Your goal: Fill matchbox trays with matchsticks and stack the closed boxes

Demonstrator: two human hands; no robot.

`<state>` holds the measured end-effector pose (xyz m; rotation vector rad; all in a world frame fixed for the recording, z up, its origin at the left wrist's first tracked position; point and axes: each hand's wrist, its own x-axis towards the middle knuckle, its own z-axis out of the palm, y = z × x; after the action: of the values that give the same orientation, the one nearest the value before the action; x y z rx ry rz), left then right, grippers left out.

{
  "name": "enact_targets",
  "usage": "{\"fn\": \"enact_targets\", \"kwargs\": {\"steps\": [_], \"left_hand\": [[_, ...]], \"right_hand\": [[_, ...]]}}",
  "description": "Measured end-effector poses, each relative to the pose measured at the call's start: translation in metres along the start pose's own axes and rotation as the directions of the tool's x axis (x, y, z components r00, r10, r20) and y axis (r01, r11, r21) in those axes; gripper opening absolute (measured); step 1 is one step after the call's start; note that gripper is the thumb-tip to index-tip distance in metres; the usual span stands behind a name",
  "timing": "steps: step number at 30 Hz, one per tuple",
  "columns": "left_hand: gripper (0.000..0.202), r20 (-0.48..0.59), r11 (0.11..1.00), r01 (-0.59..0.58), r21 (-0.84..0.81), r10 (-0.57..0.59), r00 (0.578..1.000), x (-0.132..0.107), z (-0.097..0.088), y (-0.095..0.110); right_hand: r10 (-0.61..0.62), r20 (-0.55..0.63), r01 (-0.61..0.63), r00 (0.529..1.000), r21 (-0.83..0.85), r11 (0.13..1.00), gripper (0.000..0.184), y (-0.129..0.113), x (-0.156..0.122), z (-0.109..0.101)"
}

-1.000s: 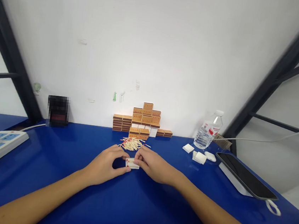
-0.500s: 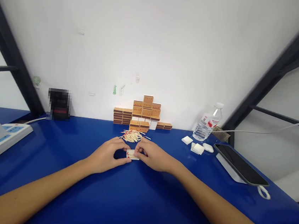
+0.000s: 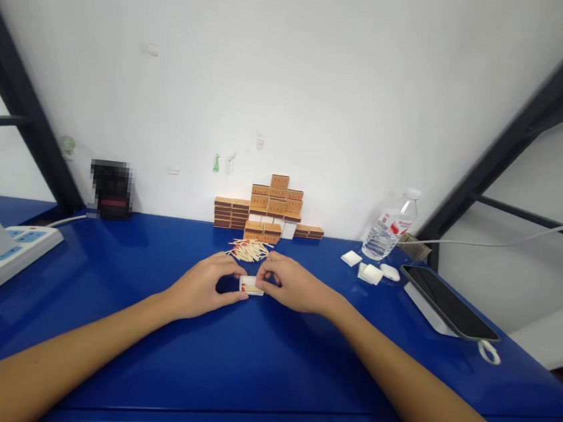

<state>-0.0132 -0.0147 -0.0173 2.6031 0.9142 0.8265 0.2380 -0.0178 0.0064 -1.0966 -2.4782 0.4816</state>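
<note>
Head: tray (image 3: 250,284) between both grips (image 3: 203,287) (image 3: 294,285)

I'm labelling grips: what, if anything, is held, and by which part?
The left hand holds the white tray by its left end, between thumb and finger. The right hand is at the tray's right end; whether it pinches anything is unclear.

A white wall (image 3: 296,71) rises behind the blue tabletop (image 3: 246,355), a small green mark (image 3: 217,162) showing low above the tabletop's far edge. Black posts (image 3: 521,129) with thin crossbars (image 3: 537,220) slant down toward that edge, left and right. Soft light leaves a faint sheen on the tabletop.
</note>
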Motion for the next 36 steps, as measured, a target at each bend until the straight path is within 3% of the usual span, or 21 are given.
{"fn": "enact_targets", "kwargs": {"steps": [8,11,14,16,19,23,27,32,36], "left_hand": [[0.031,0.010,1.000,-0.020,0.006,0.020,1.000,0.000,0.000,0.000],[0.030,0.008,1.000,-0.020,0.000,0.020,1.000,0.000,0.000,0.000],[0.029,0.006,1.000,-0.017,0.005,0.017,1.000,0.000,0.000,0.001],[0.028,0.010,1.000,-0.015,0.004,0.015,1.000,0.000,0.000,0.001],[0.027,0.012,1.000,-0.016,0.001,0.016,1.000,0.000,0.000,0.002],[0.028,0.024,1.000,-0.018,0.000,0.018,1.000,0.000,0.000,0.002],[0.029,0.023,1.000,0.002,0.017,-0.003,1.000,0.000,0.001,0.001],[0.028,0.007,0.999,0.003,0.035,-0.003,1.000,0.000,0.001,0.000],[0.029,-0.014,0.999,0.004,0.045,-0.003,1.000,0.001,0.001,0.000]], "right_hand": [[-0.042,0.034,0.042,0.999,0.001,0.999,0.011,-0.005,0.000,0.000],[-0.044,-0.029,0.045,0.999,0.036,0.998,0.014,0.003,0.002,-0.003],[0.094,-0.216,-0.097,0.972,-0.006,0.995,0.015,0.021,0.007,-0.007],[0.224,-0.338,-0.259,0.914,-0.062,0.964,0.014,0.037,0.011,-0.008],[0.334,-0.396,-0.405,0.855,-0.108,0.908,0.011,0.061,0.016,-0.007],[0.358,-0.292,-0.410,0.887,-0.141,0.901,0.013,0.079,0.019,-0.006],[0.365,-0.224,-0.404,0.904,-0.165,0.900,0.015,0.079,0.017,-0.009],[0.268,-0.264,-0.303,0.927,-0.104,0.947,0.014,0.061,0.011,-0.010],[0.147,-0.158,-0.146,0.976,0.021,0.989,0.018,0.029,0.003,-0.005]]}}
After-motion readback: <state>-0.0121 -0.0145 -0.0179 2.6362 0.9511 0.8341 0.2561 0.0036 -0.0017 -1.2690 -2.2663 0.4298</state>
